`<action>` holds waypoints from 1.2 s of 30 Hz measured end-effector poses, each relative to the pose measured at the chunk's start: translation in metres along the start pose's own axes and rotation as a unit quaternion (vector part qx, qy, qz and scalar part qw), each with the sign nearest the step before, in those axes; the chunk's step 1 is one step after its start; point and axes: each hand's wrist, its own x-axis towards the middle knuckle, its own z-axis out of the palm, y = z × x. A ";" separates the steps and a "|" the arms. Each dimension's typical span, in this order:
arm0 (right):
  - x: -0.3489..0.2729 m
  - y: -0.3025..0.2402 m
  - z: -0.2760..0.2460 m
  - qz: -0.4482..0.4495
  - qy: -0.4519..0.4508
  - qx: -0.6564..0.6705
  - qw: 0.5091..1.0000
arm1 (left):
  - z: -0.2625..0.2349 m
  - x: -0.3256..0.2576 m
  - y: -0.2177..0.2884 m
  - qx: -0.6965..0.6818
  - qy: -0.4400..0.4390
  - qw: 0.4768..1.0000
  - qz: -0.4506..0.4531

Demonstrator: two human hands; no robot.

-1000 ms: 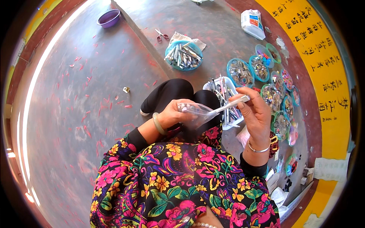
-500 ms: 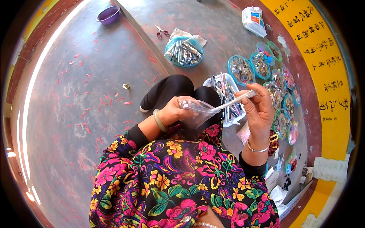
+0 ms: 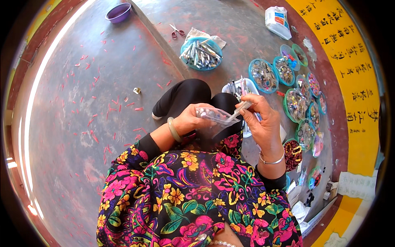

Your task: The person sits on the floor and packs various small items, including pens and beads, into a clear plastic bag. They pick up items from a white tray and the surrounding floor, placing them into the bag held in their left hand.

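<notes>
My left hand (image 3: pixel 187 122) is closed on the side of a small clear plastic bag (image 3: pixel 222 117) in front of my knees. Something pale shows through the film near my fingers. Between the thumb and fingers of my right hand (image 3: pixel 265 125) is a slim pale pen-like stick (image 3: pixel 242 108), tilted, with its lower end at the mouth of the bag. Whether that end is inside the bag, I cannot tell for sure. Just beyond my right hand stands a white plastic basket (image 3: pixel 252 87) of pens, partly hidden by the hand and my knee.
A blue basket (image 3: pixel 221 61) heaped with pens stands ahead, near red-handled scissors (image 3: pixel 177 31). Several round baskets of small goods, one of them blue (image 3: pixel 249 73), line the right side. A purple basin (image 3: pixel 118 13) sits far left. Red scraps (image 3: pixel 94 137) litter the floor.
My right hand has moved left and a little down, bringing the pale stick farther toward the bag, so less of it shows. My left hand keeps its hold.
</notes>
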 end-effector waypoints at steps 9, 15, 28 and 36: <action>-0.003 0.010 -0.001 -0.031 -0.052 -0.035 0.998 | 0.002 -0.002 0.011 0.016 -0.011 1.000 -0.014; -0.003 0.007 0.004 -0.003 -0.020 -0.039 0.999 | -0.002 -0.001 0.005 0.010 -0.004 1.000 -0.017; 0.002 0.023 0.011 -0.151 -0.079 -0.207 0.963 | -0.002 -0.002 0.002 -0.006 0.005 1.000 -0.009; -0.009 0.038 0.004 0.177 -0.092 0.011 0.980 | -0.008 -0.001 0.002 -0.010 0.017 0.999 0.030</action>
